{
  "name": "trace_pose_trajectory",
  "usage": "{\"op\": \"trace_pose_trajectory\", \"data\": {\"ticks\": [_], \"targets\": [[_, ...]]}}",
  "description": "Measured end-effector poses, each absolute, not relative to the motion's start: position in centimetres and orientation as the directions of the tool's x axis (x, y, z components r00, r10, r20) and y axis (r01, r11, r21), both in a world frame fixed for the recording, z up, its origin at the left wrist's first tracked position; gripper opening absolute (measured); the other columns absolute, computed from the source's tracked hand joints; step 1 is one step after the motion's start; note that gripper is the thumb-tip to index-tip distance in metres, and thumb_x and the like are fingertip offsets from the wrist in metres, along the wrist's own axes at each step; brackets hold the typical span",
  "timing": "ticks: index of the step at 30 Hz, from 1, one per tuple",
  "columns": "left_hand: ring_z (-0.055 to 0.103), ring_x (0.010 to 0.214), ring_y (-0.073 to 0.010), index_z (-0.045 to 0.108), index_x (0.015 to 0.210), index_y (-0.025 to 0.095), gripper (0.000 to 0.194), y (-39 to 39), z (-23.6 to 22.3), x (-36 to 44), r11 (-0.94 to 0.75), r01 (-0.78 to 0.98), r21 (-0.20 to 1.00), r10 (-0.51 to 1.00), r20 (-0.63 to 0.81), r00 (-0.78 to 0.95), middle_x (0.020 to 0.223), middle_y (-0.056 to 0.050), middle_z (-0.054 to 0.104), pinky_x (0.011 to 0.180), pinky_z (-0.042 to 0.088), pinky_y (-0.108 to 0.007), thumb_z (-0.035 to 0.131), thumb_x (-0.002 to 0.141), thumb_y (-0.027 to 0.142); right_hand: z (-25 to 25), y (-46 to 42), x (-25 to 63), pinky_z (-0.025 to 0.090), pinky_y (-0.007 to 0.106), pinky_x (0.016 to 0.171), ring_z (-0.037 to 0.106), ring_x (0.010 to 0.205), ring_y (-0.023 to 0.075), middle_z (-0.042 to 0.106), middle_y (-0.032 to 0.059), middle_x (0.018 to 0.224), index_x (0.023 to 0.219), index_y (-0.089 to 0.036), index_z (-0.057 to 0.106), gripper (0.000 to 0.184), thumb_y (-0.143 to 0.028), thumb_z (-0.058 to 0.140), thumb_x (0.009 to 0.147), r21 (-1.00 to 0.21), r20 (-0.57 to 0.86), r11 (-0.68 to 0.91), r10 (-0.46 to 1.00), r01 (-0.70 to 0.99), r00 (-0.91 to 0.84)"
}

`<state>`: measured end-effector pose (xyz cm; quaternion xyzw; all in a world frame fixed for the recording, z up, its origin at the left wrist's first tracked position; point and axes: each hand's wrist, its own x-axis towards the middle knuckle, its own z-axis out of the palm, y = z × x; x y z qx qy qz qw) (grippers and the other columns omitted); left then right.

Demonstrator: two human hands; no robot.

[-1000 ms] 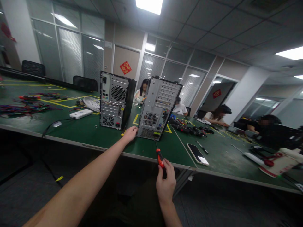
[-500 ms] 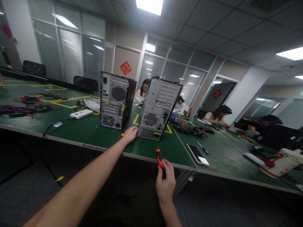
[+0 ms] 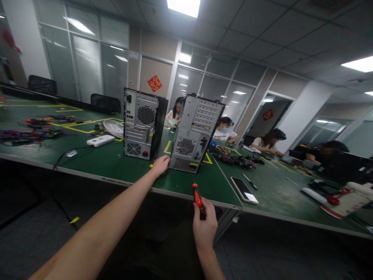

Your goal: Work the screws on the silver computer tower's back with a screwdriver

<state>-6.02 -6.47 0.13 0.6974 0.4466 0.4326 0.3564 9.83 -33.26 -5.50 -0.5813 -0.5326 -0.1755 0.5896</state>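
Observation:
Two computer tower cases stand upright on a green table (image 3: 110, 163), backs toward me. My left hand (image 3: 160, 165) reaches out to the bottom left corner of the grey case (image 3: 195, 132) and rests there, fingers curled against the table; what it holds, if anything, is hidden. The black case (image 3: 142, 128) stands just left of it. My right hand (image 3: 204, 225) is closed round a screwdriver with a red and black handle (image 3: 197, 197), its shaft pointing toward the grey case's base.
A smartphone (image 3: 244, 189) lies face up right of the screwdriver. A white box (image 3: 100, 140), a small fan (image 3: 113, 127), loose screws and coloured cables (image 3: 29, 134) lie to the left. Tools and cables (image 3: 236, 160) clutter the far right. Several people sit across the table.
My hands and the cases have hardly moved. A person behind the grey case has shifted slightly.

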Motion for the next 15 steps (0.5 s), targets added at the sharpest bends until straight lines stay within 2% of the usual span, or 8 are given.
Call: {"op": "trace_pose_trajectory", "data": {"ticks": [3,5,8,12,13,15], "targets": [[0.070,0.091,-0.0212,0.073,0.090,0.021,0.028,-6.42,0.03,-6.07,-0.354,0.317,0.880,0.929,0.291,0.227,0.093,-0.006,0.077,0.079,0.051,-0.029,0.048,0.094,0.034,-5.55,-33.27,9.86,0.055,0.043,0.101,0.067,0.118,0.0255,0.070,0.0136,0.126,0.125,-0.019,0.071,0.029,-0.029,0.055,0.103,-0.452,0.853,0.258,0.405,0.854,0.329],[0.070,0.090,-0.0213,0.073,0.090,0.021,0.029,-6.41,-0.01,-6.07,-0.368,0.328,0.870,0.925,0.306,0.226,0.093,-0.006,0.077,0.080,0.051,-0.029,0.048,0.094,0.034,-5.54,-33.27,9.89,0.054,0.044,0.103,0.066,0.121,0.0252,0.069,0.0139,0.129,0.127,-0.019,0.071,0.031,-0.027,0.052,0.104,-0.439,0.857,0.251,0.406,0.863,0.318],[0.070,0.091,-0.0212,0.073,0.089,0.022,0.029,-6.39,-0.03,-6.07,-0.383,0.336,0.860,0.920,0.323,0.223,0.093,-0.005,0.077,0.082,0.051,-0.030,0.047,0.094,0.034,-5.44,-33.26,9.89,0.057,0.041,0.096,0.069,0.112,0.0257,0.072,0.0141,0.120,0.121,-0.018,0.071,0.027,-0.031,0.060,0.101,-0.456,0.854,0.252,0.395,0.854,0.339],[0.070,0.090,-0.0212,0.074,0.090,0.022,0.029,-6.44,-0.03,-6.08,-0.384,0.327,0.863,0.919,0.323,0.226,0.093,-0.005,0.076,0.080,0.051,-0.029,0.047,0.093,0.033,-5.39,-33.25,9.88,0.060,0.032,0.074,0.071,0.084,0.0201,0.073,0.0120,0.106,0.113,-0.016,0.071,0.025,-0.035,0.068,0.097,-0.518,0.819,0.259,0.425,0.815,0.385],[0.070,0.090,-0.0212,0.074,0.090,0.022,0.029,-6.47,-0.02,-6.09,-0.384,0.326,0.864,0.919,0.323,0.228,0.093,-0.005,0.076,0.080,0.051,-0.029,0.047,0.093,0.033,-5.42,-33.25,9.90,0.059,0.032,0.074,0.071,0.084,0.0200,0.073,0.0121,0.107,0.114,-0.016,0.071,0.025,-0.034,0.067,0.097,-0.519,0.818,0.257,0.427,0.815,0.386],[0.070,0.089,-0.0212,0.073,0.090,0.022,0.029,-6.53,0.02,-6.09,-0.380,0.322,0.867,0.920,0.318,0.228,0.093,-0.005,0.076,0.079,0.051,-0.029,0.047,0.093,0.034,-5.50,-33.24,9.93,0.060,0.035,0.083,0.072,0.096,0.0226,0.073,0.0132,0.113,0.116,-0.017,0.071,0.025,-0.033,0.065,0.099,-0.492,0.833,0.253,0.417,0.833,0.365]]}}
